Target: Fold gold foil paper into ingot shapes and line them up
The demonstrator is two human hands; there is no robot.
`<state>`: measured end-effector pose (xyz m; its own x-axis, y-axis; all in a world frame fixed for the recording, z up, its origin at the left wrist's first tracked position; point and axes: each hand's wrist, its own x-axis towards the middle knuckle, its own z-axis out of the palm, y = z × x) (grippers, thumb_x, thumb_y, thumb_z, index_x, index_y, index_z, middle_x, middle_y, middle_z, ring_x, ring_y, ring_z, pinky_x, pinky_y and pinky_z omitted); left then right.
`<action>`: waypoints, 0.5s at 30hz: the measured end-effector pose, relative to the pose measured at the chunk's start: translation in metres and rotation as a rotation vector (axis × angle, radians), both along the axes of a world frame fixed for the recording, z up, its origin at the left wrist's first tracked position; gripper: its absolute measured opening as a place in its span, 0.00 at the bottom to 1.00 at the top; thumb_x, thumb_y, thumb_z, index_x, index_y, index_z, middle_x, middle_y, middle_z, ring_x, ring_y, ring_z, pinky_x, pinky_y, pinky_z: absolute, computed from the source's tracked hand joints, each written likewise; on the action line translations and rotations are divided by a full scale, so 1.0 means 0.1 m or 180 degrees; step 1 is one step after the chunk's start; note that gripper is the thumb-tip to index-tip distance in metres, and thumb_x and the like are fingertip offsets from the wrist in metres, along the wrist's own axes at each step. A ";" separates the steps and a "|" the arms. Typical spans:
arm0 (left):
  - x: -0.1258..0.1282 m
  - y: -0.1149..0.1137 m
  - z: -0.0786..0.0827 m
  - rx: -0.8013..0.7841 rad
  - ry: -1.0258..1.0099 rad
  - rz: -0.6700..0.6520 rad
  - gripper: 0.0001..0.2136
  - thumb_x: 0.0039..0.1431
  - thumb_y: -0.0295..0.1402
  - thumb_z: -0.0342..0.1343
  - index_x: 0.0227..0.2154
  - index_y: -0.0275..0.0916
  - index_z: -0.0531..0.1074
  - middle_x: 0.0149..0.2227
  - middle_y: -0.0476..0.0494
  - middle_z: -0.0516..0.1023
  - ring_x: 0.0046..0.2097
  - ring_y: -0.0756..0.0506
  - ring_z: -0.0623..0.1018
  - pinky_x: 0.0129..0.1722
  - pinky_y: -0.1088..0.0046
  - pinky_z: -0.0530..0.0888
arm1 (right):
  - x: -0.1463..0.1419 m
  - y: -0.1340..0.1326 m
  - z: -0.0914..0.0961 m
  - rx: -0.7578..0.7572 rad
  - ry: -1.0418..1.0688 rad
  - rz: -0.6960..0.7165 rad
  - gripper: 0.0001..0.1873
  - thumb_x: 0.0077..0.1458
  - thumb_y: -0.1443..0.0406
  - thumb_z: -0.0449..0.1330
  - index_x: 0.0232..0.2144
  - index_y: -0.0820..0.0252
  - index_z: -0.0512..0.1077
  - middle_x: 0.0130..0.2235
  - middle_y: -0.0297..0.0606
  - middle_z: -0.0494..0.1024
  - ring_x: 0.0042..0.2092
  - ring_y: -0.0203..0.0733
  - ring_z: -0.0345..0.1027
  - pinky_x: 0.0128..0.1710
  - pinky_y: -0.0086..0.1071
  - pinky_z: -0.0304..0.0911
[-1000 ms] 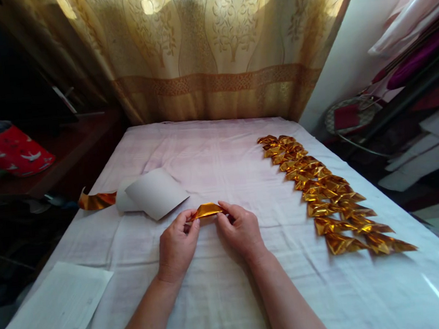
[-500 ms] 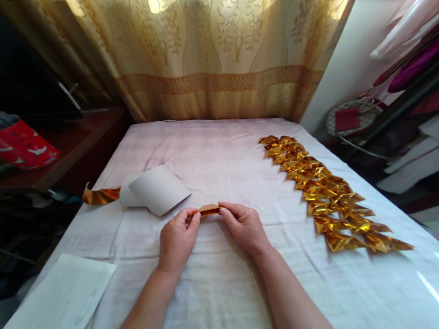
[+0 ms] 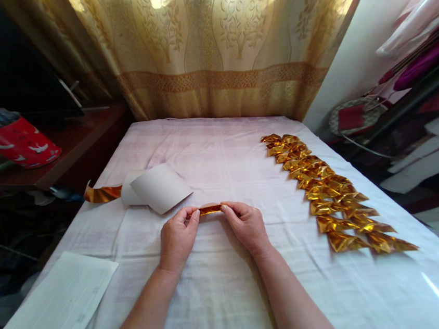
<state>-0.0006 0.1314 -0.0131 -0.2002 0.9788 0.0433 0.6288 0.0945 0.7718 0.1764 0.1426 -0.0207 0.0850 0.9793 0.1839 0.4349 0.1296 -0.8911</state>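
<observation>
A small folded piece of shiny gold paper (image 3: 210, 210) is stretched between my two hands, over the middle of the white cloth. My left hand (image 3: 178, 239) pinches its left end between thumb and fingers. At the other end, the thumb and fingers of my right hand (image 3: 246, 227) are closed on the same paper. Just beyond my left hand lie curled sheets (image 3: 161, 188) with a pale grey underside and a gold strip (image 3: 104, 194) at their left. Two long rows of folded gold pieces (image 3: 320, 188) lie on the right, apart from my right hand.
A white printed sheet (image 3: 54, 312) rests at the front left of the cloth-covered surface (image 3: 218, 149). Beyond the left edge, a red container (image 3: 17, 141) stands on a dark wooden cabinet (image 3: 82, 132). A gold curtain (image 3: 206, 40) hangs behind the far edge.
The folded gold paper shows more of its shiny front face now. Both hands keep their pinch on its ends. The whole view has shifted slightly.
</observation>
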 end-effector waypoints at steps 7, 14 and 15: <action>0.02 -0.02 0.02 0.0096 0.0112 0.0007 0.17 0.59 0.44 0.49 0.39 0.40 0.80 0.25 0.46 0.81 0.30 0.45 0.80 0.29 0.75 0.70 | 0.00 -0.01 0.00 0.0099 -0.0037 -0.0003 0.13 0.55 0.58 0.57 0.34 0.52 0.82 0.36 0.36 0.84 0.38 0.46 0.80 0.39 0.34 0.73; 0.01 -0.02 0.00 0.0117 0.0233 0.0006 0.15 0.60 0.41 0.50 0.38 0.41 0.80 0.25 0.47 0.81 0.31 0.45 0.80 0.29 0.75 0.70 | 0.00 -0.02 -0.01 0.0158 -0.0060 0.0025 0.13 0.55 0.58 0.58 0.33 0.52 0.82 0.35 0.36 0.85 0.36 0.45 0.79 0.37 0.33 0.72; 0.01 -0.02 0.00 0.0126 0.0233 0.0003 0.15 0.60 0.41 0.50 0.38 0.41 0.80 0.25 0.47 0.81 0.30 0.45 0.79 0.29 0.75 0.70 | 0.00 -0.03 -0.01 0.0170 -0.0060 0.0031 0.13 0.55 0.58 0.58 0.33 0.52 0.82 0.35 0.36 0.85 0.36 0.45 0.79 0.37 0.33 0.72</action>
